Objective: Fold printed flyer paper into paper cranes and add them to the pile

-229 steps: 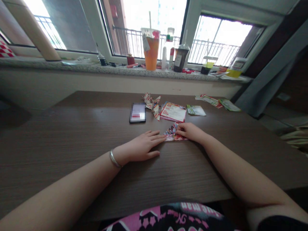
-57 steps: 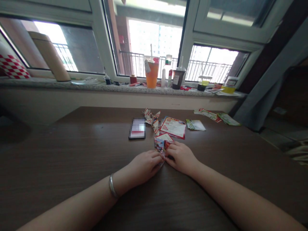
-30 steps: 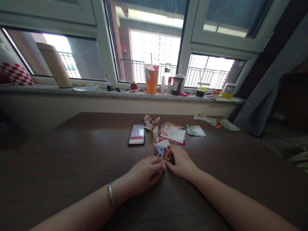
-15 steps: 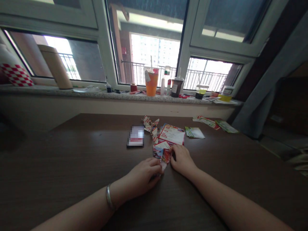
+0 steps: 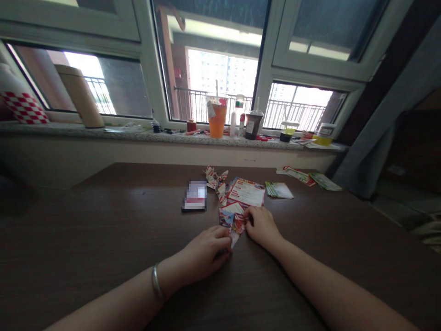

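Observation:
A folded piece of printed paper (image 5: 226,218), red, blue and white, lies on the dark table in front of me. My left hand (image 5: 212,248), with a silver bangle at the wrist, has its curled fingers on the paper's lower left side and covers part of it. At the right edge of the paper, my right hand (image 5: 262,228) pinches it between thumb and bent fingers. Just beyond is a stack of printed sheets (image 5: 247,193) with red borders. Striped folded paper pieces (image 5: 217,183) sit to the left of that stack.
A phone (image 5: 195,196) lies left of the papers. Green and white cards (image 5: 279,190) are to the right, with more cards (image 5: 325,181) farther off. On the windowsill (image 5: 131,135) stand an orange drink cup (image 5: 217,120), a dark drink cup (image 5: 253,125) and a tan bottle (image 5: 81,96).
The right thumb and fingers have shifted very slightly at the paper's edge, and a bit more of its lower tip shows. The left hand stays almost still.

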### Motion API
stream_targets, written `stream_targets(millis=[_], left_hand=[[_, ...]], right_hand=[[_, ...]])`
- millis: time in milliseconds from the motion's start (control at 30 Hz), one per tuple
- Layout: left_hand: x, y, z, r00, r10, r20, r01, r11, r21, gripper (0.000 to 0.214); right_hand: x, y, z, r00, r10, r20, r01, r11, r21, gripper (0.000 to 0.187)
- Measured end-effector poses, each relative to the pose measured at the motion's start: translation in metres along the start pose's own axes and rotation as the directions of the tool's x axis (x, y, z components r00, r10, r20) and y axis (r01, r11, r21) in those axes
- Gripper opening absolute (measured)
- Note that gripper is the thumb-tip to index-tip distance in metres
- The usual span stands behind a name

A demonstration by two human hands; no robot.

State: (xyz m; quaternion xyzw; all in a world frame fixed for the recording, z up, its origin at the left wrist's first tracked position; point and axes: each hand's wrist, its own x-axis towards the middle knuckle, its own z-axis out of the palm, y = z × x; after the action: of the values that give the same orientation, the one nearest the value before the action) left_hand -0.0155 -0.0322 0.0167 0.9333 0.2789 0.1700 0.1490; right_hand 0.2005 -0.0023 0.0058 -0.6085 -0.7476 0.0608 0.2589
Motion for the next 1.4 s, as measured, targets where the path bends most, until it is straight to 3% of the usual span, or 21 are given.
stream_targets(millis=[433,800,1100,1333,1400], left_hand=[[0.0,0.003,-0.002,1.0,-0.004,0.016,0.003,1.0,0.008,0.009],[-0.001,0.0,-0.003,0.999,-0.027,0.042,0.027,1.0,0.002,0.005],[-0.006,0.0,-0.001,0.999,-0.025,0.031,0.023,0.998,0.058,0.039],[-0.004,0.0,0.004,0.96,-0.239,0.143,0.192,0.94,0.281,0.077],[-0.002,-0.003,0.005,0.949,-0.274,0.155,0.218,0.927,0.306,0.085]], right_hand=[[0.007,0.007,0.001,0.995,0.098,0.022,-0.096,0.992,-0.081,0.019],[0.008,0.008,0.0,0.997,0.078,0.021,-0.075,0.991,-0.109,0.019],[0.004,0.008,0.005,0.999,-0.047,0.01,0.048,0.989,-0.14,0.024],[-0.001,0.004,0.008,0.981,-0.189,0.035,0.191,0.976,-0.104,0.022],[-0.004,0.003,0.007,0.968,-0.243,0.057,0.247,0.966,-0.08,0.028]])
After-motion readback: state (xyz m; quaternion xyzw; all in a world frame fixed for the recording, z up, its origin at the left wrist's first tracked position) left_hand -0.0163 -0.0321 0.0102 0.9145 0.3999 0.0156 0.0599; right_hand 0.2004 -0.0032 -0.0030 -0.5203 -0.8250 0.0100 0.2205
